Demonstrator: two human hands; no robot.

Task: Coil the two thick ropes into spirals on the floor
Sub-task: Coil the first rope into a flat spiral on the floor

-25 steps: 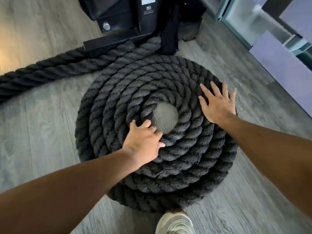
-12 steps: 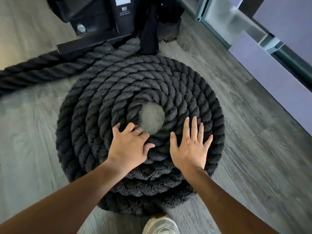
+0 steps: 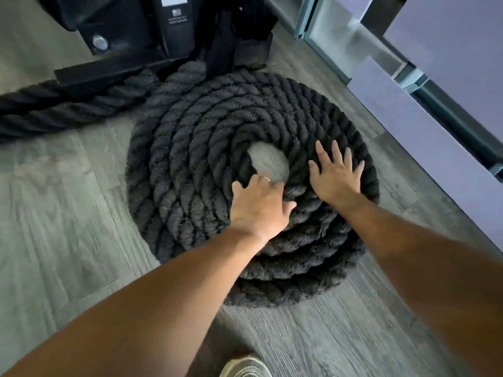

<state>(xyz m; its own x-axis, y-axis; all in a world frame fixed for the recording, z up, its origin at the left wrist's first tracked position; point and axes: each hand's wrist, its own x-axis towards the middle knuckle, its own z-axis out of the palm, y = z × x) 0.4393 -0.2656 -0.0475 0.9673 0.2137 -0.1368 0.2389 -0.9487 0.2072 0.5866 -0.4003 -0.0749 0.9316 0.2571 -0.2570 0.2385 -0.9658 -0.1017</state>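
Note:
A thick black rope lies wound into a flat spiral coil (image 3: 190,170) on the grey wood floor, with a small bare patch of floor at its centre. My left hand (image 3: 260,205) rests on the inner turns at the near side of that hole, fingers curled over the rope. My right hand (image 3: 336,176) lies flat with fingers spread on the coil's right side. Two straight rope lengths (image 3: 54,110) run off to the left from the coil's far edge.
A black metal machine base (image 3: 141,36) stands just behind the coil, with a black strap (image 3: 226,47) hanging beside it. A pale purple panel (image 3: 424,137) and glass framing run along the right. My shoe (image 3: 245,367) shows at the bottom edge.
My right hand slid from the coil's far right to its near side and then back out to the right. The left hand stayed at the inner turns. The camera view shifted.

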